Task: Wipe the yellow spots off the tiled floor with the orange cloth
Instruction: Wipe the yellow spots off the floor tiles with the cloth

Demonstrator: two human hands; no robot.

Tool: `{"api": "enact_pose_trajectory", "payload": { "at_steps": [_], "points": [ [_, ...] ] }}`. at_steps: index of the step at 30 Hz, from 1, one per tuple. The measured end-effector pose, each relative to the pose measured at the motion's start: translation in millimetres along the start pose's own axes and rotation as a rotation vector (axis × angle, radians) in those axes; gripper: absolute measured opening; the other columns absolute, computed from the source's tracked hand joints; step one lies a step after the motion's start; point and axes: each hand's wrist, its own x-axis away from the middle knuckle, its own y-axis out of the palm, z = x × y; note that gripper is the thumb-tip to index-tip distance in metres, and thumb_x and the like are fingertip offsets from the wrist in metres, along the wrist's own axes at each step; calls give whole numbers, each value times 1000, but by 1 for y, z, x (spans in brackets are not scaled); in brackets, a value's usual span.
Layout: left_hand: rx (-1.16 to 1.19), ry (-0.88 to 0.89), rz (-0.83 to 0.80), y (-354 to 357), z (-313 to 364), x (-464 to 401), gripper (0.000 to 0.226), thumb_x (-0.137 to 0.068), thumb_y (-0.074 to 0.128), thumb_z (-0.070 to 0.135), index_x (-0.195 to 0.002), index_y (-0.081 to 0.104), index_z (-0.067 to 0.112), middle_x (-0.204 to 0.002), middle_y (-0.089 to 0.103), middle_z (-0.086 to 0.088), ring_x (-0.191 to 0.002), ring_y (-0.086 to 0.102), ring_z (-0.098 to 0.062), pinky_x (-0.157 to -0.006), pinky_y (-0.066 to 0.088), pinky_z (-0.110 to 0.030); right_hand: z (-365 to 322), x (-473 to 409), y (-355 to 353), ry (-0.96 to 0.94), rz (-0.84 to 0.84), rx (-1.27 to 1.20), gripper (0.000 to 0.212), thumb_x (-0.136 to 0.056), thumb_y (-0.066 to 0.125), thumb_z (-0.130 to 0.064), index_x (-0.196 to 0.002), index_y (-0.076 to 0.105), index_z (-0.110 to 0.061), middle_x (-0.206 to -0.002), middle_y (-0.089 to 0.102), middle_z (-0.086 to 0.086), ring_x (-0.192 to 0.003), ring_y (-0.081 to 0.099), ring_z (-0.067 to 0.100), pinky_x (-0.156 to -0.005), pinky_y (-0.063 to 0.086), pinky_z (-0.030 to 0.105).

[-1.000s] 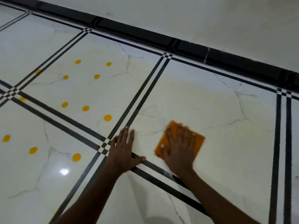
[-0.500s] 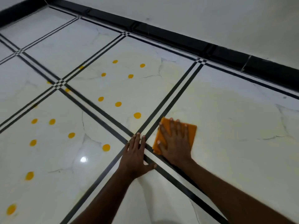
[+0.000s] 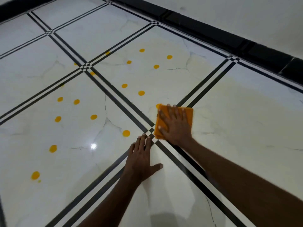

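Progress stands at a partial stage: a judgement from how the spots lie now. Nearest the camera, the left hand (image 3: 141,159) rests flat on the floor (image 3: 246,128), fingers straight and together, thumb spread, fingertips at the crossing of the black tile lines (image 3: 151,134). It holds nothing and appears to act as a brace.

Just beyond that crossing, the right hand (image 3: 176,123) presses the cloth (image 3: 188,114) flat against the floor, fingers spread and straight over it. The cloth lies folded into a rough square across the line joint. Its far left corner touches one spot (image 3: 157,105), which is mostly covered; this spot is probably the one in hand.

The tile to the right of the cloth shows no spots, only a faint yellowish film, so it is likely done, though residue may need a second pass.

To the left, the near tile carries about eight spots, among them one (image 3: 126,133) just beside the left fingertips and one (image 3: 35,175) near the left edge.

Farther off, the tile beyond the cloth carries six clear spots, for example (image 3: 141,93) and (image 3: 169,57), with fainter marks along the lines near the far crossing (image 3: 85,66).

The farthest tiles, by the black skirting (image 3: 246,46), show no spots.
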Motion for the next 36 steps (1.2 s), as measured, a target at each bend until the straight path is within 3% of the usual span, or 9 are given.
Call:
{"api": "enact_pose_trajectory", "payload": {
  "at_steps": [5, 8, 14, 16, 21, 27, 29, 32, 36],
  "points": [
    [22, 33, -41, -6, -9, 7, 111, -85, 54, 70, -158, -12, 17, -164, -22, -4, -152, -17, -23, -123, -2, -39, 90, 19, -12, 440, 72, 20, 79, -95, 28, -65, -163, 15, -27, -168, 21, 18, -153, 19, 45, -123, 13, 64],
    [31, 13, -44, -8, -4, 11, 109, -86, 54, 67, -157, -12, 17, -164, -22, -6, -152, -18, -24, -122, -4, -40, 37, 62, -13, 543, 109, -15, 80, -93, 29, -62, -163, 20, -23, -167, 21, 22, -153, 18, 47, -122, 14, 66],
    [-4, 13, -29, -1, -11, 24, 106, -88, 52, 66, -158, -6, 12, -166, -13, -10, -153, -13, -26, -122, -5, -39, -47, -17, 8, -15, -18, -10, 78, -94, 28, -64, -163, 21, -29, -169, 20, 16, -155, 19, 43, -124, 9, 62],
    [-19, 20, -31, 1, -17, 27, 105, -89, 51, 66, -158, -8, 13, -165, -16, -9, -153, -14, -24, -123, -4, -38, -19, -56, 0, 69, -79, 3, 80, -92, 19, -66, -163, 20, -28, -170, 18, 14, -156, 16, 40, -125, 8, 59],
    [5, 9, -32, 2, -17, 27, 109, -87, 55, 65, -157, -12, 14, -165, -20, -8, -152, -18, -24, -123, -5, -39, 7, -14, -5, 414, 100, -21, 77, -93, 27, -62, -161, 25, -25, -166, 24, 20, -153, 20, 45, -123, 13, 64],
    [45, -22, -26, 8, -17, 24, 123, -75, 50, 83, -157, -15, 19, -163, -25, -4, -151, -23, -22, -124, -7, -42, -30, -48, 1, -121, -70, 23, 75, -92, 25, -65, -161, 23, -34, -166, 27, 14, -153, 24, 42, -122, 17, 63],
    [45, -17, -20, 13, -20, 26, 123, -75, 49, 84, -156, -17, 21, -162, -27, -1, -150, -25, -20, -125, -5, -42, 9, -81, -10, 90, -68, 17, 69, -91, 30, -62, -153, 36, -32, -156, 42, 14, -145, 37, 42, -117, 25, 63],
    [66, -5, -12, 14, -25, 27, 122, -75, 51, 83, -156, -18, 22, -162, -28, 0, -149, -26, -19, -124, -6, -41, 52, -57, -12, 372, 53, -27, 76, -95, 25, -64, -162, 20, -28, -168, 21, 19, -155, 16, 43, -125, 7, 62],
    [68, -25, -12, 11, -19, 28, 123, -75, 52, 82, -157, -15, 21, -163, -26, -1, -150, -24, -20, -124, -5, -42, -12, 2, 6, 220, 67, 4, 76, -95, 30, -64, -162, 20, -31, -168, 19, 20, -154, 16, 45, -124, 5, 62]
  ]
}}
